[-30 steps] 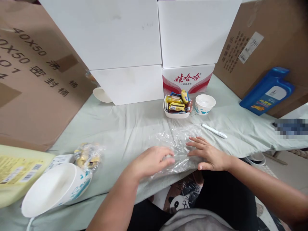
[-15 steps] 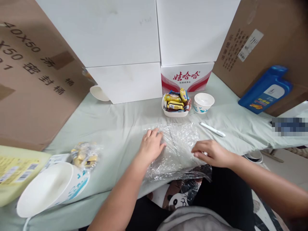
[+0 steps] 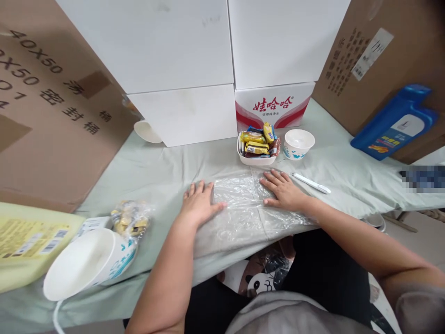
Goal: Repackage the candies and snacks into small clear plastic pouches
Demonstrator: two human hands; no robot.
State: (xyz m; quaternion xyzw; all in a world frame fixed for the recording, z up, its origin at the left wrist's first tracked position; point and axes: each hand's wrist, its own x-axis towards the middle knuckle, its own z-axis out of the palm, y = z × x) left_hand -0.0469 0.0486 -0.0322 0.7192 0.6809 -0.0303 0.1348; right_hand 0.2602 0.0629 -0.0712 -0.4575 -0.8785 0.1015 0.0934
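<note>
Pressing both palms flat, we hold a clear plastic bag [image 3: 243,204] down on the bench [image 3: 156,171]. Our left hand [image 3: 199,204] rests at its left edge, our right hand [image 3: 283,190] on its far right corner; all fingers lie spread and released, gripping nothing. The bag lies between the two hands, long axis running from the fingertips back toward us, equally near both. Its near end droops over the bench edge, and its creased outline is hard to trace.
</note>
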